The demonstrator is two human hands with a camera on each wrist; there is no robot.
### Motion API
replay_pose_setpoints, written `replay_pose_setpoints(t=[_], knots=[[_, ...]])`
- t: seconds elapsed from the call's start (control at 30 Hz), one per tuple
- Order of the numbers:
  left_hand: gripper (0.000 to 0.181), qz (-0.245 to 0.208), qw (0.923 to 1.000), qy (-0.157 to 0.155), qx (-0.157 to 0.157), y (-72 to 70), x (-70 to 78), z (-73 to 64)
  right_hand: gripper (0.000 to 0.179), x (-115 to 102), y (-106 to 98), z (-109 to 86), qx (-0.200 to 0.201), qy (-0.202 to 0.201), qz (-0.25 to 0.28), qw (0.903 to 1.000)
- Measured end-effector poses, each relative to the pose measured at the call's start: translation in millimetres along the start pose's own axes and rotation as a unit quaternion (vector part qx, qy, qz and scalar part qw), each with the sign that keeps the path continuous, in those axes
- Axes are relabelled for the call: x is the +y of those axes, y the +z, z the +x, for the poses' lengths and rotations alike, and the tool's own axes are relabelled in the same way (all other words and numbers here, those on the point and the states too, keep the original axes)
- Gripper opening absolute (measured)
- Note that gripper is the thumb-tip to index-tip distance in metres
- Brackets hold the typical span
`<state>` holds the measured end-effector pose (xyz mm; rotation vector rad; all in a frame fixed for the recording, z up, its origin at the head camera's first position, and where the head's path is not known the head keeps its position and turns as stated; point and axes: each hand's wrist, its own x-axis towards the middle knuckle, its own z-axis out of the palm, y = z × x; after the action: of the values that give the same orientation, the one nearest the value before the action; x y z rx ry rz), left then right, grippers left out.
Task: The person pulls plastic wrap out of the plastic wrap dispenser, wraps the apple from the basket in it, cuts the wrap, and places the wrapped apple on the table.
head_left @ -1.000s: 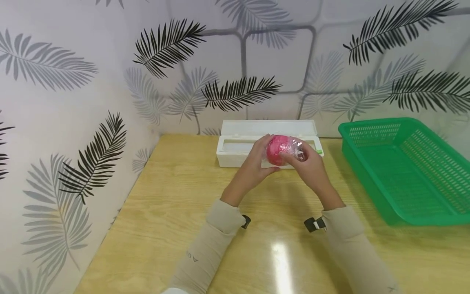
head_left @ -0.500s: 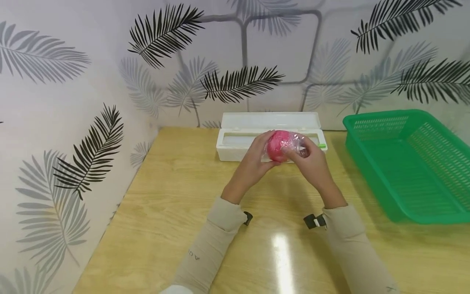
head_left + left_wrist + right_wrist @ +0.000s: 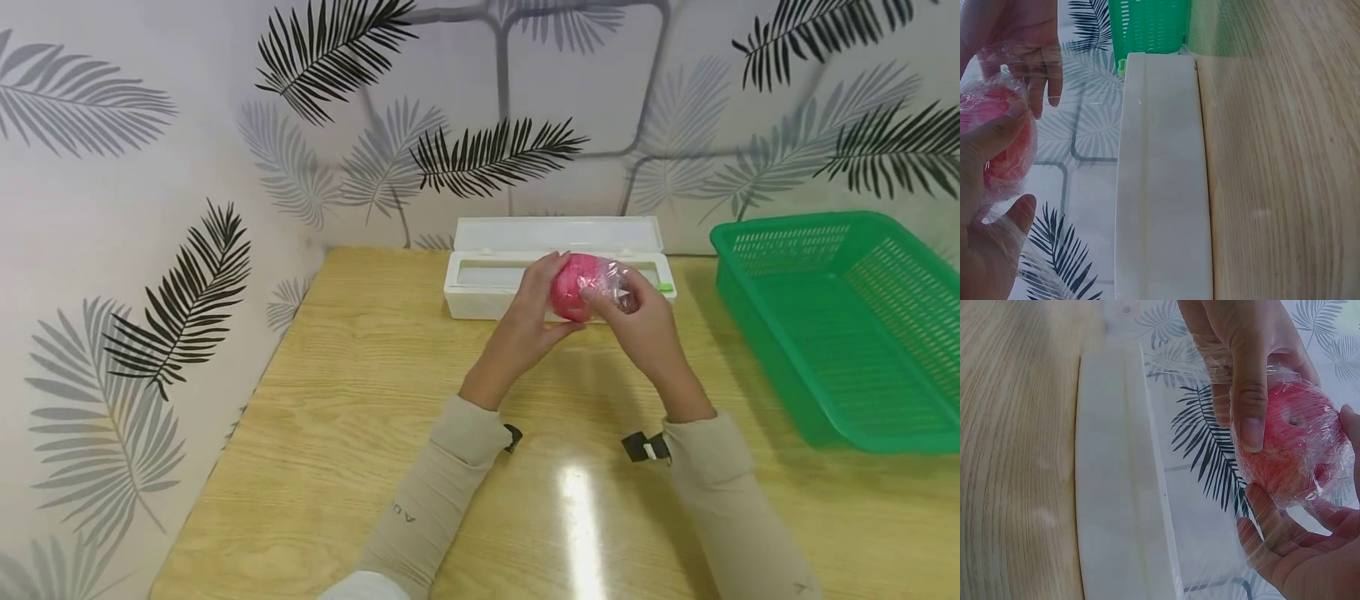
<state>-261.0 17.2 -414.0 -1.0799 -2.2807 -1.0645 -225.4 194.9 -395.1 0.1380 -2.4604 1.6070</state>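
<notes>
Between both hands, a red apple (image 3: 1291,434) is wrapped in clear cling film (image 3: 618,283); its stem hollow shows in the right wrist view. My left hand (image 3: 528,321) grips the apple from the left, its thumb (image 3: 1000,134) pressed on it in the left wrist view. From the other side, my right hand (image 3: 645,325) holds the apple and the loose film, with its thumb on the fruit. Behind the hands lies a long white cling film box (image 3: 480,302), its lid (image 3: 558,233) raised. The apple is held above the table, in front of the box.
A green plastic basket (image 3: 780,358) stands to the right of the box. Wall with leaf-patterned paper (image 3: 420,83) rises behind and to the left of the wooden table (image 3: 337,417). A light green tab (image 3: 664,287) sits at the box's right end.
The head view has tipped downward, so the box and basket sit higher in it. Both hands keep their hold on the wrapped apple, with only slight finger movement.
</notes>
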Motion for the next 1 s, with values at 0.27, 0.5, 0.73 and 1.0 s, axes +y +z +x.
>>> replay_pose_setpoints(t=[0.27, 0.5, 0.73, 1.0], knots=[[0.087, 0.022, 0.999, 0.006, 0.038, 0.5, -2.7, -1.3, 0.066, -13.0, -1.1, -4.6, -0.031, -0.006, 0.027, 0.9991], [0.087, 0.025, 0.9979, 0.02, 0.055, 0.2, -0.4, -2.1, 0.078, -36.7, -10.7, -16.3, -0.085, -0.014, 0.014, 0.9962], [0.087, 0.016, 0.9976, 0.031, 0.061, -0.3, 1.6, -4.1, 0.07, -30.1, -13.5, -16.8, -0.1, -0.079, 0.014, 0.9917], [0.092, 0.004, 0.9989, 0.014, 0.044, -4.9, 1.5, -1.1, 0.067, -10.7, -7.5, -5.4, -0.069, -0.073, 0.043, 0.994]])
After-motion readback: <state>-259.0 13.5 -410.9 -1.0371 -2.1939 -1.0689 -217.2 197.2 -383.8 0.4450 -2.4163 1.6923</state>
